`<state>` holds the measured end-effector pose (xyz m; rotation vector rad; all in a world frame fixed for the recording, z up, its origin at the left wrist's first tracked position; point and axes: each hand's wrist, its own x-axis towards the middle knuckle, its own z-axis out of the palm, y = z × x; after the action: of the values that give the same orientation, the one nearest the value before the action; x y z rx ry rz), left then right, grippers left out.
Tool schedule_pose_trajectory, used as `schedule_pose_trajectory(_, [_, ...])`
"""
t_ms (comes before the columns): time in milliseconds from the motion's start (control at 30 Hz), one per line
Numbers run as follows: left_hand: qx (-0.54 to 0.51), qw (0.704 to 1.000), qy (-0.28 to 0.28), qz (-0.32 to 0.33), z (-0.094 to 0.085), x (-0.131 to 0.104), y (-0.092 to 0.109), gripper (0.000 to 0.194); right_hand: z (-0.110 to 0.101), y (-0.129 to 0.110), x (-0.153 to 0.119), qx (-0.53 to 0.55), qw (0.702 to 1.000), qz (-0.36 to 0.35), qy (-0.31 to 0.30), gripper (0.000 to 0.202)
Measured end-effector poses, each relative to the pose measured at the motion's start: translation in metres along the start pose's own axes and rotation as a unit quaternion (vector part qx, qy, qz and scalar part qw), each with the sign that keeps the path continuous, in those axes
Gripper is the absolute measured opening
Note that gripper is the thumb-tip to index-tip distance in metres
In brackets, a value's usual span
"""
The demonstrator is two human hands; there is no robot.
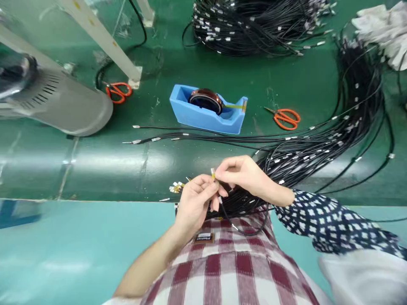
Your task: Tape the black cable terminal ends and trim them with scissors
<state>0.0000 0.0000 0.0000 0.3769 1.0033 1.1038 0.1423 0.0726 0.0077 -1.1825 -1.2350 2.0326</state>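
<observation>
one cable end [213, 170] pokes up from the pinching left hand [201, 192] by the near edge of the bench [121, 178]; the right hand [243, 171] has thumb and finger drawn together beside it. i'd hold the cable steady and smooth its yellow tape [213, 176] flat. fingers hide much; whether the right pinches anything, i can't tell.

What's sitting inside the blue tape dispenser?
The blue tape dispenser holds a brown-rimmed roll, with a yellowish strip running to its right end. The roll's lower part, and whatever lies beneath it, are covered and cannot be seen.
</observation>
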Motion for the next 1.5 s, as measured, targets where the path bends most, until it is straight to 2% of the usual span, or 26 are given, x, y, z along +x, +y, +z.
schedule_pose_trajectory(167, [0.011, 1.000, 0.006, 0.010, 0.0013, -0.0044, 0.0035, 0.025, 0.0017, -0.0013, -0.0034, 0.000, 1.000, -0.016, -0.001, 0.018])
schedule_pose_trajectory(367, [0.012, 1.000, 0.003, 0.013, 0.0003, -0.0038, 0.0016, 0.026, 0.0040, -0.0007, -0.0093, -0.068, 0.992, -0.098, 0.029, 0.010])
schedule_pose_trajectory(500, [0.009, 1.000, 0.001, 0.015, 0.0003, -0.0027, 0.0011, 0.025, 0.0059, -0.0004, -0.0105, -0.056, 0.995, -0.081, 0.008, 0.011])
schedule_pose_trajectory(700, [0.017, 0.999, 0.000, 0.030, 0.0030, -0.0038, 0.0026, 0.022, 0.0019, -0.0016, -0.0063, 0.026, 0.998, -0.032, -0.044, 0.023])
schedule_pose_trajectory(1033, [0.024, 0.999, 0.012, 0.046, 0.0048, -0.0029, 0.0041, 0.021, 0.0042, -0.0042, -0.0087, -0.010, 0.999, -0.038, 0.019, 0.025])
schedule_pose_trajectory(1367, [0.034, 0.998, 0.009, 0.060, 0.0057, -0.0030, 0.0040, 0.017, -0.0002, -0.0011, -0.0048, 0.040, 0.999, -0.007, -0.025, 0.021])
schedule_pose_trajectory(1500, [0.035, 0.997, 0.014, 0.063, 0.0042, -0.0029, 0.0028, 0.018, 0.0003, -0.0014, -0.0067, -0.017, 0.998, -0.058, 0.012, 0.023])
